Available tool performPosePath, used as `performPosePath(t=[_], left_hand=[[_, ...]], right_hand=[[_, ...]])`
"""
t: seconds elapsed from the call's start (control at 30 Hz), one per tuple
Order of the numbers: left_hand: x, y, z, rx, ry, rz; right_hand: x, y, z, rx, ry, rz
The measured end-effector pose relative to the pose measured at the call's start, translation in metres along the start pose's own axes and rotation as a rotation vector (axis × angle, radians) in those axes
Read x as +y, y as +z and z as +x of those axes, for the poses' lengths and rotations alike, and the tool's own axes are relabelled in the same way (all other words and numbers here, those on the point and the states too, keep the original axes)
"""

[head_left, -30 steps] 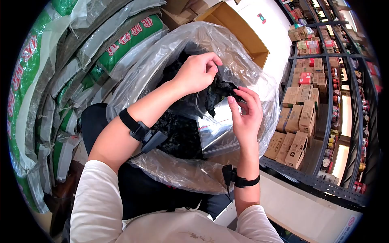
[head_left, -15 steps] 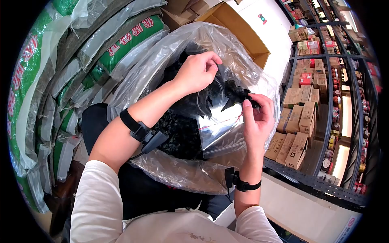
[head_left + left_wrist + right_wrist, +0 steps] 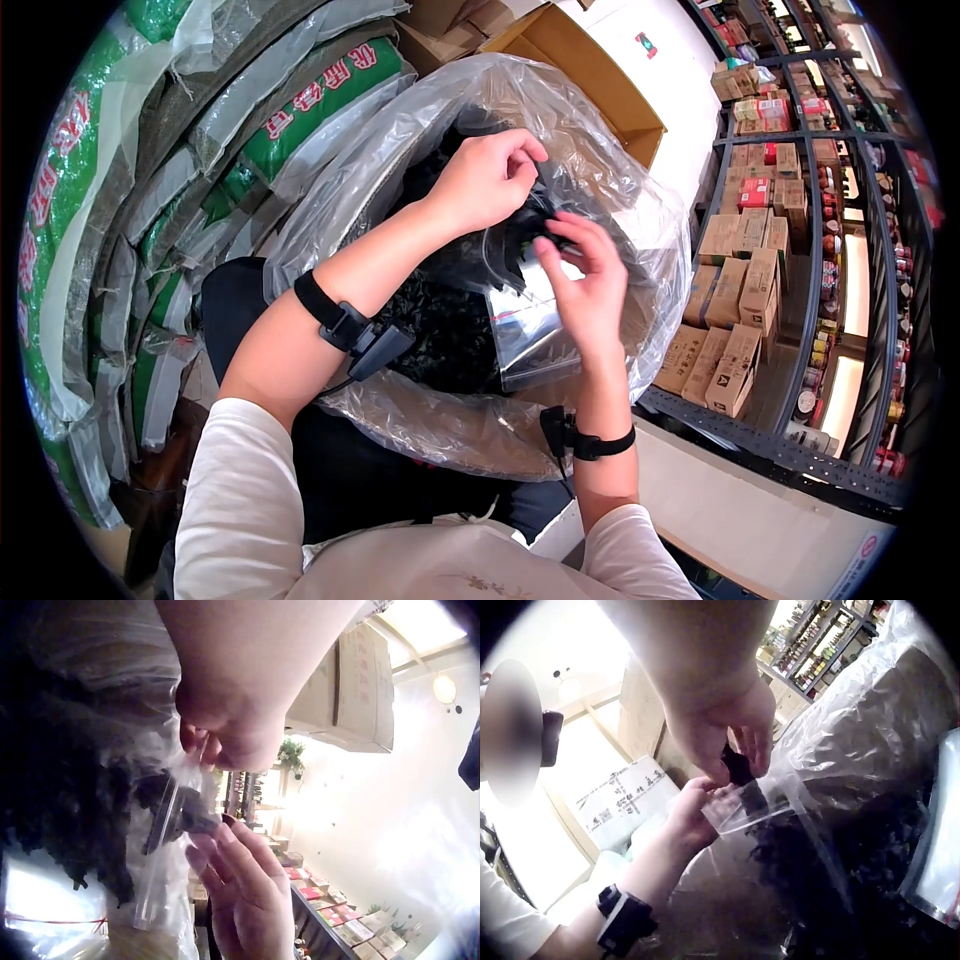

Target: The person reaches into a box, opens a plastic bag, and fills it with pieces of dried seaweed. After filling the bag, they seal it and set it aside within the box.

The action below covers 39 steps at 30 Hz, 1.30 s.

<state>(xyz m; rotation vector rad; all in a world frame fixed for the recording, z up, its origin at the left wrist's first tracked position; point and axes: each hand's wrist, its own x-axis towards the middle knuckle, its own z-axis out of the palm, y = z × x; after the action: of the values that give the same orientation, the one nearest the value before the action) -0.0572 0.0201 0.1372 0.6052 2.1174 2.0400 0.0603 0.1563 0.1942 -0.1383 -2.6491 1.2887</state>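
Over a big clear plastic sack [image 3: 430,430], my left hand [image 3: 485,180] pinches the top edge of a small clear plastic bag [image 3: 157,877]. Its open mouth shows in the right wrist view. Black crinkled dried flakes [image 3: 772,855] show through that bag. My right hand [image 3: 595,290] holds a black flake [image 3: 739,765] between thumb and fingers, right at the bag's mouth, close to the left fingers. A heap of the same flakes [image 3: 440,335] fills the sack's bottom. A shiny flat bag with a red line [image 3: 535,335] lies on the heap.
Green-and-white printed sacks [image 3: 320,105] are stacked at the left. An open cardboard box [image 3: 590,80] stands behind the sack. Shelves with cartons [image 3: 740,280] and jars run along the right. Another person [image 3: 510,735] appears at the edge of the right wrist view.
My right hand went out to the right with a ragged black piece, then came back left to the small bag's mouth. The left hand stays almost in place, pinching the bag.
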Motion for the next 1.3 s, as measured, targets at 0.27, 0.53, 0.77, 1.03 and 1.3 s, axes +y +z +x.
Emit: performPosePath(t=[0.27, 0.53, 0.77, 1.03, 1.3], left_hand=[[-0.002, 0.002, -0.001, 0.038, 0.008, 0.002], [-0.001, 0.000, -0.001, 0.055, -0.012, 0.002], [0.006, 0.000, -0.005, -0.036, -0.096, -0.060], [0.000, -0.001, -0.001, 0.054, -0.016, 0.013], [0.001, -0.001, -0.002, 0.059, 0.008, 0.044]], right_hand=[[-0.001, 0.006, 0.001, -0.105, -0.189, -0.301], [-0.003, 0.010, 0.012, -0.153, -0.148, -0.122], [0.022, 0.026, 0.029, -0.384, -0.126, -0.082], [0.009, 0.033, 0.033, -0.274, -0.271, -0.129], [0.016, 0.041, 0.034, -0.309, -0.168, -0.126]])
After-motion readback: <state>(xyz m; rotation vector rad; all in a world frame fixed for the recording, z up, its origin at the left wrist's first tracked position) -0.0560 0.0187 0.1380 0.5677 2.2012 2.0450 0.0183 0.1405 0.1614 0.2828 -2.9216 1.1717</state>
